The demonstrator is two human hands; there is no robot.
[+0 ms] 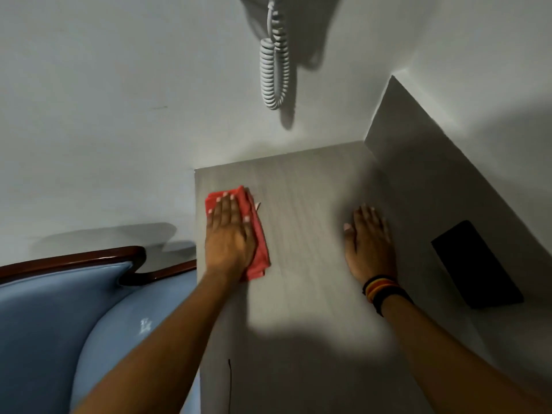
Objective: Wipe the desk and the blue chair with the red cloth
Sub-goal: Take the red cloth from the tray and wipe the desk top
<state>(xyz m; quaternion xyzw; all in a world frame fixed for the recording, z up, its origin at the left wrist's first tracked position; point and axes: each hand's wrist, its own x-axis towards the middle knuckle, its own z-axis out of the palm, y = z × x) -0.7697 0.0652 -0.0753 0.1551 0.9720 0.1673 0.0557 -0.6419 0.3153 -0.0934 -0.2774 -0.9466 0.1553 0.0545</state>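
Observation:
A pale grey wood-grain desk (298,279) fills the middle of the view. The folded red cloth (257,234) lies near its far left corner. My left hand (228,234) presses flat on top of the cloth, fingers spread toward the wall. Resting flat on the bare desk to the right is my right hand (370,240), holding nothing; bands circle its wrist. The blue chair (59,318), with a dark wooden frame, stands against the desk's left side.
A white wall rises behind the desk, with a coiled white cord (273,70) hanging above it. On the right a side wall closes the desk in, and a black rectangular object (475,264) sits there.

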